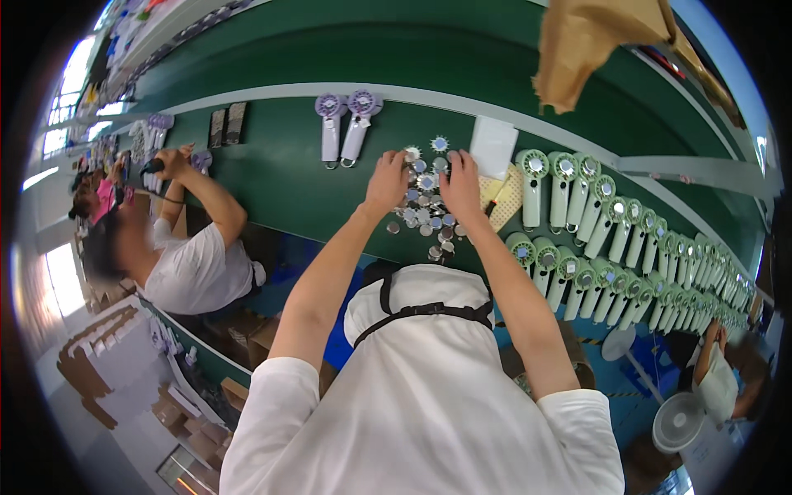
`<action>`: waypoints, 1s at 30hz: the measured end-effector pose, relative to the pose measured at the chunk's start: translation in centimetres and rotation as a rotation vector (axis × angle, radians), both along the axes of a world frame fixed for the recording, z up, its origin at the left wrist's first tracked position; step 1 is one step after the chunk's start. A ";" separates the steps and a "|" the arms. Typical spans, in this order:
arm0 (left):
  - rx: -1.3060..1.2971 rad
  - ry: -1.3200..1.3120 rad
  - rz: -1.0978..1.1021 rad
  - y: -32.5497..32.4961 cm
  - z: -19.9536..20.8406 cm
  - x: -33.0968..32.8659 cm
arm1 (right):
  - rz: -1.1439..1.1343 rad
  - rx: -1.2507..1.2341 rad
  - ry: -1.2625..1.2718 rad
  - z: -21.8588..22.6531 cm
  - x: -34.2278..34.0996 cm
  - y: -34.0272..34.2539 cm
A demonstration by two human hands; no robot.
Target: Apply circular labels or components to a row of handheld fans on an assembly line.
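Observation:
A loose pile of small round silver parts [424, 216] lies on the green table straight in front of me, some of the parts star-edged. At the pile's left side is my left hand [388, 181], its fingers curled in against the parts. My right hand [462, 186] is at the right side, fingers bent and tips touching the silver parts there. Whether either hand grips a piece is too small to make out. Just beyond the fingertips a star-edged part [439, 144] rests apart from the heap.
Two lavender handheld fans [346, 132] lie beyond my left hand. Rows of pale green handheld fans [610, 219] fill the right side. Nearer are a white pad [493, 147] and a yellow perforated sheet [505, 202]. A co-worker [194, 264] sits at left with a dark tool; brown paper [590, 49] hangs above.

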State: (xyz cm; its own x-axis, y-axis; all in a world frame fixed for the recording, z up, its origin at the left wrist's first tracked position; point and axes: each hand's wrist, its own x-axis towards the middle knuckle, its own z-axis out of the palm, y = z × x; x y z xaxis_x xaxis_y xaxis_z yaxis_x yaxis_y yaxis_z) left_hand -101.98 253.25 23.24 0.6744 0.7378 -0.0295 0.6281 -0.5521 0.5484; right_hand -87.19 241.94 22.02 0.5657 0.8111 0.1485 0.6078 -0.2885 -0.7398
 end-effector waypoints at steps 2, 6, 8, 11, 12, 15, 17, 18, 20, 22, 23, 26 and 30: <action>-0.047 -0.107 0.029 -0.2 0.1 -0.7 | 0.082 -0.045 -0.061 -1.1 0.0 0.4; -0.074 -0.200 0.024 -1.5 0.7 -1.7 | 0.240 -0.137 0.028 -0.1 -0.7 -1.0; -0.111 -0.258 0.050 -2.2 0.8 -2.3 | 0.219 -0.064 -0.066 1.1 -1.7 -3.0; -0.047 -0.257 0.113 -2.6 0.5 -3.7 | 0.154 -0.084 0.041 2.6 -3.0 -6.6; -0.059 -0.239 0.119 -2.5 0.4 -4.3 | 0.135 -0.144 0.128 3.1 -3.5 -8.2; -0.063 -0.259 0.163 -2.4 -0.9 -6.2 | -0.002 -0.080 0.156 4.6 -4.7 -11.7; -0.117 -0.242 0.162 -2.7 -1.5 -7.2 | -0.135 -0.099 0.190 5.0 -5.6 -13.5; -0.094 -0.215 0.159 -2.9 -1.9 -7.9 | -0.182 -0.110 0.195 4.8 -6.1 -14.3; -0.077 -0.193 0.137 -3.0 -2.3 -9.1 | -0.233 -0.121 0.198 4.0 -7.6 -15.6; -0.096 -0.160 -0.008 -2.7 -2.3 -10.2 | -0.349 -0.092 0.239 3.4 -9.5 -16.3; -0.094 -0.129 -0.061 -2.5 -2.4 -10.7 | -0.401 -0.115 0.355 2.3 -10.1 -16.9; -0.099 -0.117 -0.191 -1.8 -2.6 -12.0 | -0.619 -0.307 0.320 -0.6 -12.8 -17.4; -0.165 -0.098 -0.287 -0.5 -2.0 -13.1 | -0.586 -0.355 0.274 -2.8 -13.5 -14.9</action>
